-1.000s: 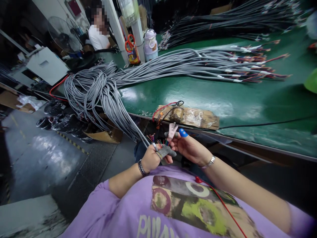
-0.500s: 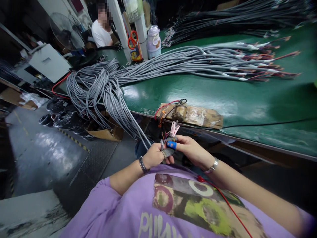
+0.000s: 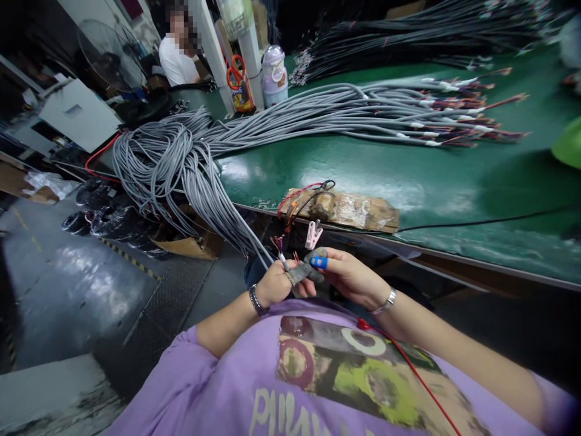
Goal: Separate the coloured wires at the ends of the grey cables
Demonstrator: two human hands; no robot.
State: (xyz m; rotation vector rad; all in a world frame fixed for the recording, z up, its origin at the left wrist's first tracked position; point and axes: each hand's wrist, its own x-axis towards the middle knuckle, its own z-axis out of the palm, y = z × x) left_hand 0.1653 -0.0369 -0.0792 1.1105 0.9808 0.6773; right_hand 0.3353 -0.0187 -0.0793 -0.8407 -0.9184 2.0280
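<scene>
My left hand (image 3: 275,284), its thumb wrapped in grey, is closed round the end of a grey cable (image 3: 259,247). Thin coloured wires (image 3: 278,244) fan out above the cable's white collar (image 3: 283,260). My right hand (image 3: 347,274) is closed in a pinch beside the left fingertips, with a blue band (image 3: 319,262) on one finger and grey wrapping on others. A few reddish wire ends (image 3: 296,257) show between the hands; whatever the right fingertips hold is hidden. Just above them is a pink clothespin (image 3: 313,235); I cannot tell what supports it.
A worn wooden block (image 3: 363,212) with red and black leads lies at the green bench's (image 3: 454,181) front edge. Grey cables (image 3: 181,157) sprawl over the bench and hang off it. Black cables (image 3: 385,45), a lilac bottle (image 3: 275,75) and a seated person (image 3: 178,60) are farther back.
The view has shifted slightly, so the bench appears farther left. My left hand has drawn a little away from the right, and the fanned wires now stand apart from the clothespin.
</scene>
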